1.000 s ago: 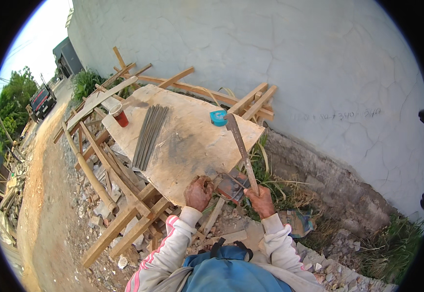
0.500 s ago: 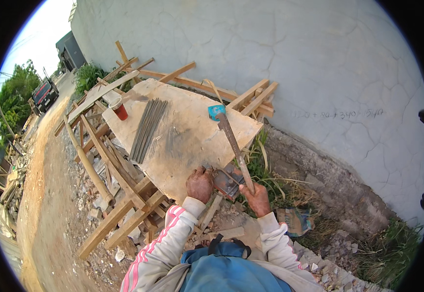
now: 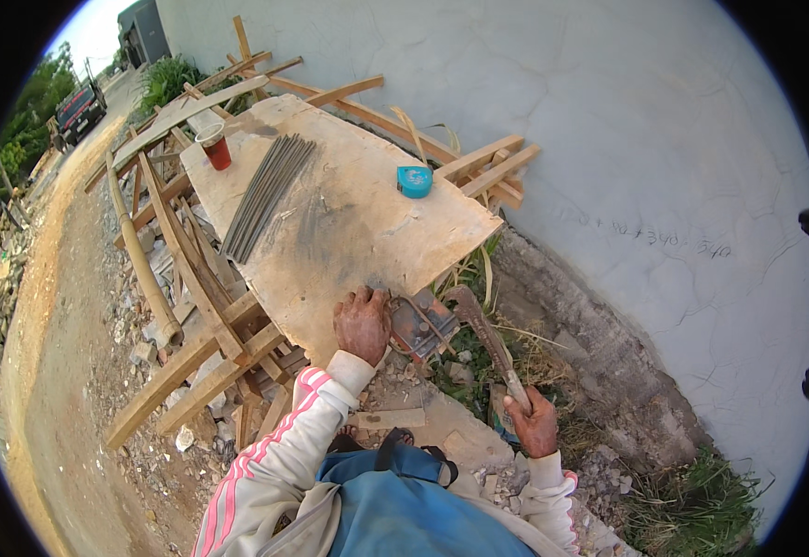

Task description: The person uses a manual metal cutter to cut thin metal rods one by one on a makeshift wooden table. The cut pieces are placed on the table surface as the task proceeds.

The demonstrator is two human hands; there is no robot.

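right hand (image 3: 536, 423): fingers grasping the rusty bar (image 3: 490, 342) near its lower end | bar: right of the metal block (image 3: 426, 327), long axis slanting forward-left from those fingers | left hand (image 3: 362, 323): nearer the block — just left, on the desk (image 3: 353, 237); grip cannot be told

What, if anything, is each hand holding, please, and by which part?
The right hand holds the rusty bar by its lower end; whether the left hand holds anything cannot be told.

soft outdoor daylight, washed out to white in the sky (image 3: 94, 35), falls evenly on the plaster wall (image 3: 553, 102) and surface (image 3: 358, 176) with faint shadows, while fisheye distortion bends edges toward dark corners.
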